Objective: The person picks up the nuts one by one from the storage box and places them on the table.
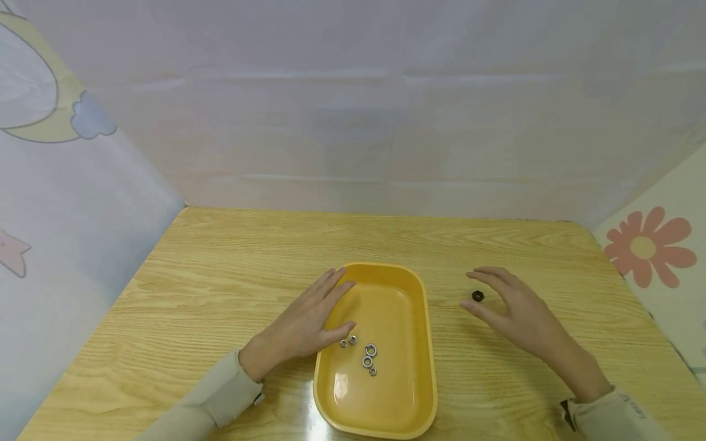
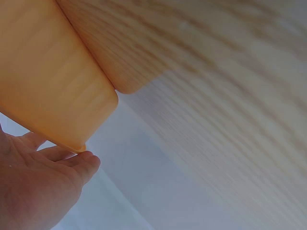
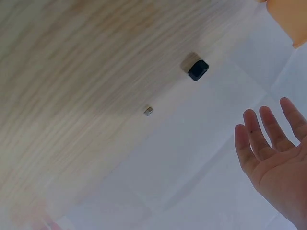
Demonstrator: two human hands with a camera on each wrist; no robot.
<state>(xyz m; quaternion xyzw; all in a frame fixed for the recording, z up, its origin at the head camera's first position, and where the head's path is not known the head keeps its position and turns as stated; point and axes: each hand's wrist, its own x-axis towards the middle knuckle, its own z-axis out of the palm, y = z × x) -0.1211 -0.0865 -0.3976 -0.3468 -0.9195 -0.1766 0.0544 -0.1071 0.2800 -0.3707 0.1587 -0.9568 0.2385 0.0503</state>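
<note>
My left hand (image 1: 303, 321) lies over the left rim of a yellow tray (image 1: 388, 312), its fingers extended; in the left wrist view, the fingers (image 2: 81, 163) touch the rim. Several silver nuts (image 1: 353, 340) of different sizes lie inside the tray, toward its left and middle. On the table to the right sits a black nut (image 1: 477, 296). Around it, without contact, hovers my right hand (image 1: 521, 312), thumb and fingers spread apart and holding nothing. The right wrist view also shows a small silver nut (image 3: 148, 110) on the table near the black one; my right hand hides it in the head view.
The wood-grain table (image 1: 220, 275) carries the tray at its front middle. A pale cloth (image 1: 353, 122) stands behind the table and along both sides, printed with a moon on the left and a red flower (image 1: 642, 248) on the right.
</note>
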